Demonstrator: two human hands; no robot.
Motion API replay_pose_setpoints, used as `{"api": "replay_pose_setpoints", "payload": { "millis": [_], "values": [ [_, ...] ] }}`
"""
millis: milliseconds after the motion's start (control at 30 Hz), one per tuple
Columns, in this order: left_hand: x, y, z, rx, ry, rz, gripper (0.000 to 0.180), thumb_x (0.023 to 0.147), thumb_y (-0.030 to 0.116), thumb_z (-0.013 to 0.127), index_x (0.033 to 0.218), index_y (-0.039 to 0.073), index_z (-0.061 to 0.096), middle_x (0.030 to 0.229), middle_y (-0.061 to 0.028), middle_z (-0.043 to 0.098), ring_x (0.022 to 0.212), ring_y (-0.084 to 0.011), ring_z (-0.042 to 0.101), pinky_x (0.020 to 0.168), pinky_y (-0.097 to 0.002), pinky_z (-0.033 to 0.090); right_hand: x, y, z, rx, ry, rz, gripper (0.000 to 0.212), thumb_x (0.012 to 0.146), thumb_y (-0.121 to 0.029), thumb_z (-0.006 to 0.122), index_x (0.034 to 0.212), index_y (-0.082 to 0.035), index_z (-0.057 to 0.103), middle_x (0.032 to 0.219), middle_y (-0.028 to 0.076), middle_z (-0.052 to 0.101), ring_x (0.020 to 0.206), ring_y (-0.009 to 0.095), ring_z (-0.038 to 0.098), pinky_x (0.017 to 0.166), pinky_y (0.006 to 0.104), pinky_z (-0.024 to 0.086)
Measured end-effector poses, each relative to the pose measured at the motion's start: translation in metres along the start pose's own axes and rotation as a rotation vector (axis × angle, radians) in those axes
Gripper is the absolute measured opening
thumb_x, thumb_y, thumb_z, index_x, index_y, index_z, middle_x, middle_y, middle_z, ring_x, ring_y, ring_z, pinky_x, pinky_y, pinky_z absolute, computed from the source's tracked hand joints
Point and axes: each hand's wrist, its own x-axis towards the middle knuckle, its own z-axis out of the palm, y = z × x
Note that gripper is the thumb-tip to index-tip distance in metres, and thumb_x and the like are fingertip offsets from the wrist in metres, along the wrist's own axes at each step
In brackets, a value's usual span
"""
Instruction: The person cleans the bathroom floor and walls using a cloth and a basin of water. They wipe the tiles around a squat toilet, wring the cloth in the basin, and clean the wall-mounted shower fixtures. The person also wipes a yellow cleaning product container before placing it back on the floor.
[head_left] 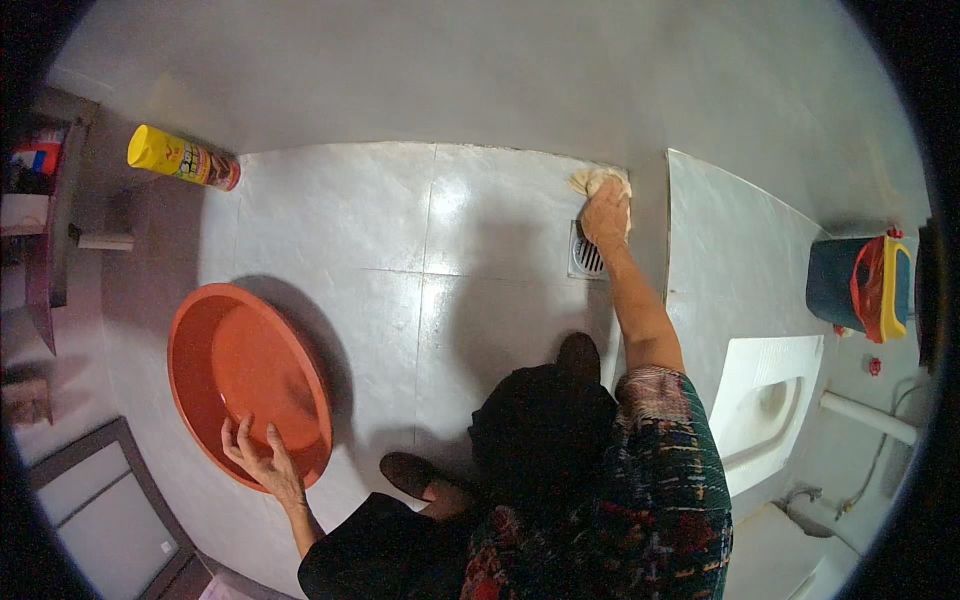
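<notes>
My right arm reaches out to the far corner of the tiled floor, where my right hand (pixel 606 214) presses a cream-coloured cloth (pixel 584 181) down beside the wall. Part of the cloth is hidden under the palm. Just below that hand lies a square metal floor drain (pixel 588 258) with slots. My left hand (pixel 264 459) is over the near rim of a round orange-red plastic basin (pixel 240 350), its fingers apart and slightly curled. Nothing shows in those fingers. Whether they touch the basin I cannot tell.
A yellow-capped spray can (pixel 182 158) stands against the wall at the far left. To the right, a raised step (pixel 690 240) carries a white squat toilet (pixel 770 400). A dark bin (pixel 835 280) with a red bag stands beyond it. Shelves (pixel 50 220) line the left side.
</notes>
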Motion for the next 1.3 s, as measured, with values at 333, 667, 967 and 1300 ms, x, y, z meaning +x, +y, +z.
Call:
{"api": "replay_pose_setpoints", "payload": {
  "millis": [333, 667, 967, 1300],
  "values": [
    [0.026, -0.001, -0.001, -0.218, -0.096, 0.077, 0.022, 0.084, 0.007, 0.060, 0.106, 0.006, 0.058, 0.126, -0.0132, 0.041, 0.120, -0.0297, 0.040, 0.101, -0.0419, 0.031, -0.094, 0.019, -0.002, -0.085, -0.159, 0.029, 0.057, 0.081, -0.005, 0.045, 0.130, 0.014, 0.023, 0.135, 0.031, 0.031, 0.114, 0.047, 0.040, 0.097, 0.0458, 0.037],
    [0.058, -0.005, -0.020, -0.398, -0.080, 0.197, 0.019, 0.081, 0.003, 0.060, 0.100, 0.004, 0.060, 0.115, -0.0125, 0.051, 0.111, -0.0283, 0.046, 0.095, -0.0403, 0.035, -0.176, 0.024, -0.029, 0.058, -0.355, 0.133, 0.059, 0.080, -0.008, 0.048, 0.130, 0.013, 0.025, 0.135, 0.031, 0.030, 0.122, 0.049, 0.033, 0.103, 0.0463, 0.030],
    [0.055, -0.005, -0.005, -0.438, -0.087, 0.103, 0.016, 0.077, 0.000, 0.062, 0.093, 0.003, 0.062, 0.106, -0.0130, 0.055, 0.103, -0.0282, 0.051, 0.090, -0.0366, 0.040, -0.134, -0.103, -0.012, -0.135, -0.116, 0.250, 0.059, 0.077, -0.016, 0.052, 0.121, 0.018, 0.034, 0.118, 0.030, 0.046, 0.097, 0.039, 0.051, 0.085, 0.0443, 0.040],
    [0.052, -0.002, -0.009, -0.426, -0.120, -0.110, 0.013, 0.078, 0.000, 0.061, 0.091, 0.001, 0.063, 0.103, -0.0135, 0.057, 0.099, -0.0278, 0.053, 0.086, -0.0350, 0.043, -0.010, -0.333, -0.018, 0.409, 0.003, -0.308, 0.068, 0.070, -0.007, 0.054, 0.132, 0.007, 0.028, 0.123, 0.034, 0.039, 0.105, 0.047, 0.042, 0.092, 0.0519, 0.033]
  ]
}}
